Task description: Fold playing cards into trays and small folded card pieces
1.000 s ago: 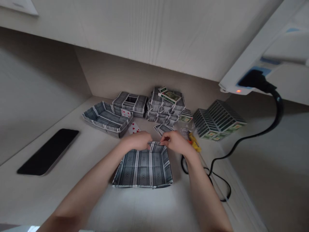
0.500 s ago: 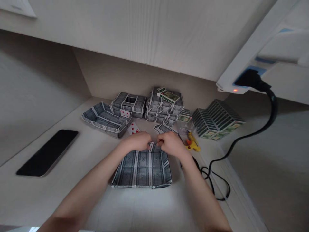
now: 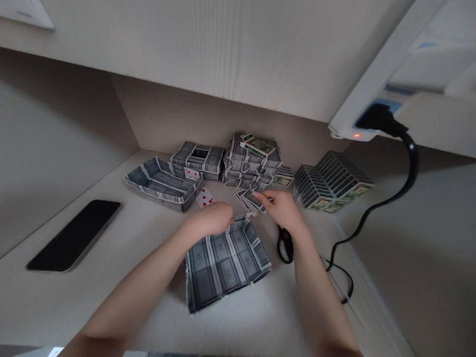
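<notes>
An open tray made of playing cards (image 3: 226,255), grey patterned backs inside, lies turned at an angle before me. My left hand (image 3: 214,218) is closed on its far edge; the fingertips are partly hidden. A card flap with a red mark (image 3: 251,215) sticks out beside them. My right hand (image 3: 279,208) reaches over several loose playing cards (image 3: 243,198) beyond the tray, its fingertips pinched at a card there. Below its wrist show black scissor handles (image 3: 285,246).
Behind stand another card tray (image 3: 163,183), a card box with a square hole (image 3: 199,156) and stacked card boxes (image 3: 253,161). Slatted card stacks (image 3: 330,183) are at right, a phone (image 3: 74,235) at left. A black cable (image 3: 372,208) hangs from a power strip (image 3: 357,124).
My right hand has left the tray's far edge and moved to the loose cards. The tray has turned and shifted right. Scissor handles came into view; my right arm now covers the yellow glue gun.
</notes>
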Demonstrator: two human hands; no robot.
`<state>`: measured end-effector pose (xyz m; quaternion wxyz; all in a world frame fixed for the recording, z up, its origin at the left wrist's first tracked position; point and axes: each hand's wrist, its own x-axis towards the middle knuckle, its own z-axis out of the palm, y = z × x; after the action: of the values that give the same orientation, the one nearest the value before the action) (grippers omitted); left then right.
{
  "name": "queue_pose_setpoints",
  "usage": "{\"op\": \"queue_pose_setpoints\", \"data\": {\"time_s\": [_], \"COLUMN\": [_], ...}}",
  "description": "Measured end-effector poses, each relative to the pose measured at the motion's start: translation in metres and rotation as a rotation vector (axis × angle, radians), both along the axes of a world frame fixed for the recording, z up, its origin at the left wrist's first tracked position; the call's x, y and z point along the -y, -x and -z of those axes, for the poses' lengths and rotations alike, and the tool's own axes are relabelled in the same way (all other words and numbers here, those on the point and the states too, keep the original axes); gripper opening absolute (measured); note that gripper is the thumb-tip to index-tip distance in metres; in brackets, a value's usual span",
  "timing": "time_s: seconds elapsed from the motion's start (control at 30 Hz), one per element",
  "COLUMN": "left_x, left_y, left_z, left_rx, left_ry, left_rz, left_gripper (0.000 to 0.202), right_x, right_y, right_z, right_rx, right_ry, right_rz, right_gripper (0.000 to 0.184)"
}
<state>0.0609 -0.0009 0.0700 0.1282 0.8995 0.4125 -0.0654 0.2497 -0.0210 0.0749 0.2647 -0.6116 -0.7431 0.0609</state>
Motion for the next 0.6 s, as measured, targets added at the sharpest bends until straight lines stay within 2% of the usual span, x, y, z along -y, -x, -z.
{"op": "queue_pose_setpoints", "data": {"time_s": [0.07,0.2,0.23,0.37,0.47,0.53,0.6], "left_x": [0.002,-0.003,-0.006,-0.014,-0.016,-0.016,-0.016], "left_y": [0.006,0.021,0.023,0.018,0.012,0.010,0.011], "left_z": [-0.005,-0.011,-0.011,0.001,0.008,0.008,0.006], "left_rx": [-0.064,-0.115,-0.102,-0.024,0.007,0.020,0.019], "left_ry": [0.028,0.306,0.322,0.057,-0.013,-0.015,-0.038], "left_rz": [-0.052,-0.109,-0.119,-0.118,-0.061,-0.044,-0.068], "left_gripper": [0.030,0.044,0.045,0.029,0.029,0.026,0.023], "right_x": [0.001,0.003,0.004,0.010,0.011,0.008,0.002], "right_y": [0.001,0.002,0.001,0.003,0.008,0.011,0.011], "right_z": [-0.001,-0.005,-0.006,-0.003,0.005,0.011,0.018], "right_rx": [0.007,0.016,0.014,0.028,0.165,0.263,0.304], "right_ry": [0.004,0.111,0.162,0.498,0.739,0.759,0.657], "right_rz": [-0.005,-0.004,-0.015,-0.136,-0.147,-0.133,-0.146], "right_gripper": [0.040,0.038,0.040,0.040,0.030,0.020,0.017]}}
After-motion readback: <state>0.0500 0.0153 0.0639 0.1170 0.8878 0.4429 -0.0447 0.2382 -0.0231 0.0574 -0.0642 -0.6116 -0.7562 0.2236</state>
